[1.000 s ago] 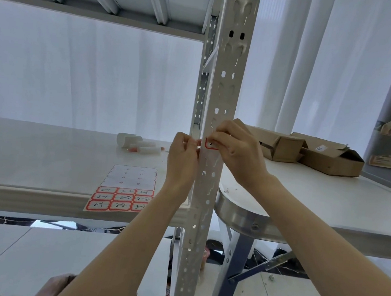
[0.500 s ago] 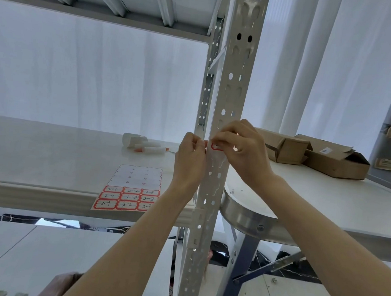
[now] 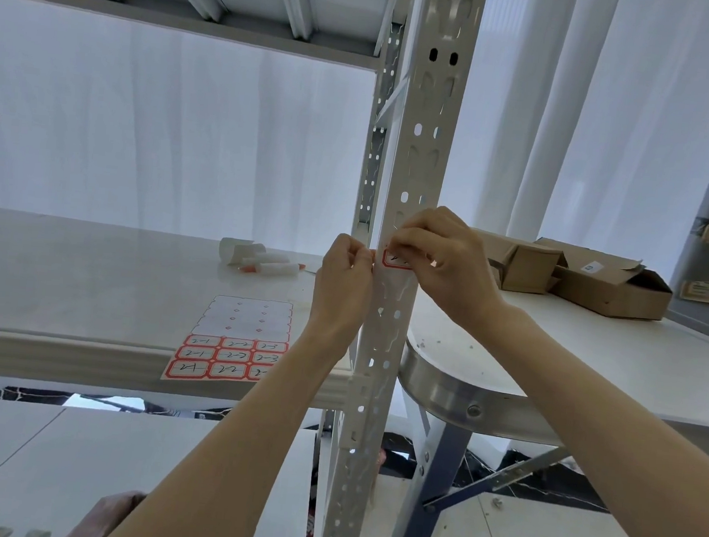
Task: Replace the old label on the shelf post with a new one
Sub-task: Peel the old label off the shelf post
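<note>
Head view: both hands on label at post, step ambiguous

Nearest, the left hand (image 3: 345,280): fingers curled, thumb and index pinched together at the left edge of the label (image 3: 393,260), right at the corner of the post (image 3: 379,357). The right hand (image 3: 444,264) has its fingers curled over the label's top and right side, clamped on it. Only the red-bordered lower-left part shows. The label sits on the post's front face, above shelf (image 3: 82,285) level.

Step, my read: working the label edges. Peeling the old one or pressing down the new one, cannot tell.
- If peel: lift a corner, pull slow and flat so it comes off whole.
- If stick-down: square it on the face, rub flat from one side.

Around:
- sheet (image 3: 231,343) at the shelf's front edge, just left of the left wrist. Top rows blank, bottom rows red-framed with writing.
- markers (image 3: 258,259) farther back on the shelf.
- round desk (image 3: 453,390) right of the post, metal rim, with boxes (image 3: 581,277) on it, well apart from the hands.
- curtain (image 3: 162,128) behind.

In the way: the post is punched with slots (image 3: 418,129), so the backing is uneven. The right hand hides most of the label.
</note>
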